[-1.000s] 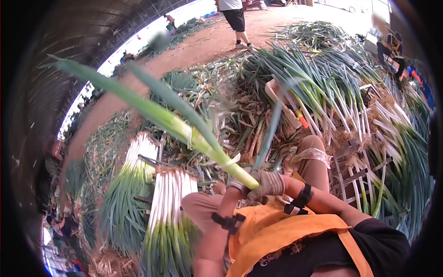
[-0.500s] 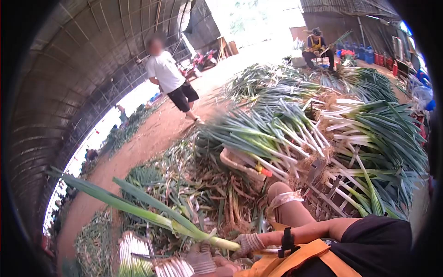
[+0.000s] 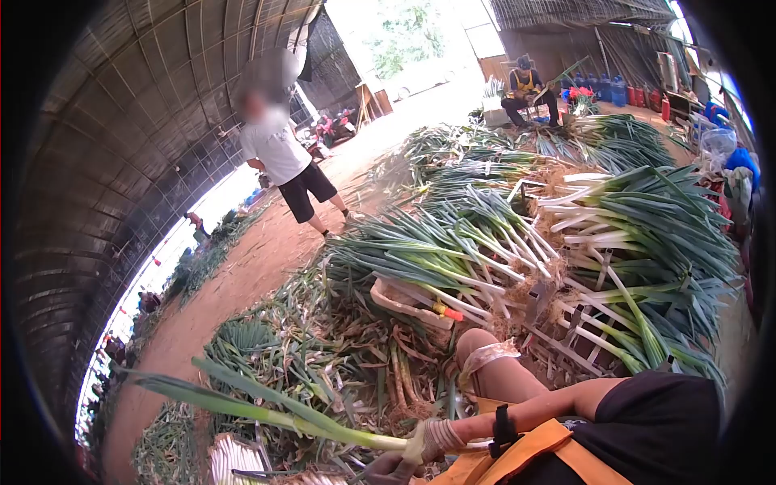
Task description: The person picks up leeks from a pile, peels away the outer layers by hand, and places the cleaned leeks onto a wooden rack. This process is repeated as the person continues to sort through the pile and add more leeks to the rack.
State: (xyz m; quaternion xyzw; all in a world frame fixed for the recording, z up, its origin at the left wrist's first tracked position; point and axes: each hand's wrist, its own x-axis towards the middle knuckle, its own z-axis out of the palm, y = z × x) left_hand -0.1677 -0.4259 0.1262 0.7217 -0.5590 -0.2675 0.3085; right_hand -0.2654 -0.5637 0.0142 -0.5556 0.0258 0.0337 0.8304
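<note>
A long leek (image 3: 343,436) with green leaves lies slantwise across the lower left of the head view, its white end towards my body. My right hand (image 3: 435,439), in a pale glove and with a black band at the wrist, is closed round the white shaft. Just below the shaft, near the bottom edge, my gloved left hand (image 3: 392,467) is curled against the leek, partly cut off by the frame. Under the leaves sits a bundle of trimmed leeks (image 3: 234,459), white stems up.
Piled leeks (image 3: 647,218) with roots lie to the right, beside a pale crate (image 3: 404,303). Loose leaves (image 3: 275,352) cover the ground at left. A person in a white shirt (image 3: 279,149) stands on the dirt path; another person (image 3: 525,93) sits at the back.
The leek's leafy end has dropped lower in view. My left hand has shifted right, close to my right hand. The standing person has moved and appears larger; the whole view has shifted slightly.
</note>
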